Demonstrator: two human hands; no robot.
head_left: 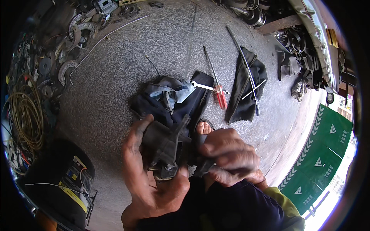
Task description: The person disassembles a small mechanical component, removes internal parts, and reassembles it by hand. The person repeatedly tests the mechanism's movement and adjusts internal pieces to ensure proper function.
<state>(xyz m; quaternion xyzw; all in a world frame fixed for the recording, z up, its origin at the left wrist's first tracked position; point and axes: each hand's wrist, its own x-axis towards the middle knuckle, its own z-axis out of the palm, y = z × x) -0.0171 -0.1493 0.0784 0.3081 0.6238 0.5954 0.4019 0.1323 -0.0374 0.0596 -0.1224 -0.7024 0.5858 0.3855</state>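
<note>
My left hand [138, 181] grips a black, greasy mechanical part [160, 142] with a rounded body and an upright flange plate, its thumb pressed near a bolt at the lower edge. At the part's right end my right hand [233, 156] has its fingers curled round a dark piece. That hand is smeared by motion, and its fingers hide most of the piece. Just beyond the part, dark cloth [185, 109] lies on the ground with a blue-grey rag [169, 90] on top. A combination wrench [203, 86] rests across the cloth.
Right of the wrench lies a red-handled screwdriver [221, 98]. Farther right, a long metal bar [243, 57] crosses a black cloth [235, 106]. A black bucket [54, 181] stands near left, below coiled hose [27, 115]. Brake shoes [67, 71] and scrap line the left; green panels [320, 158] stand right.
</note>
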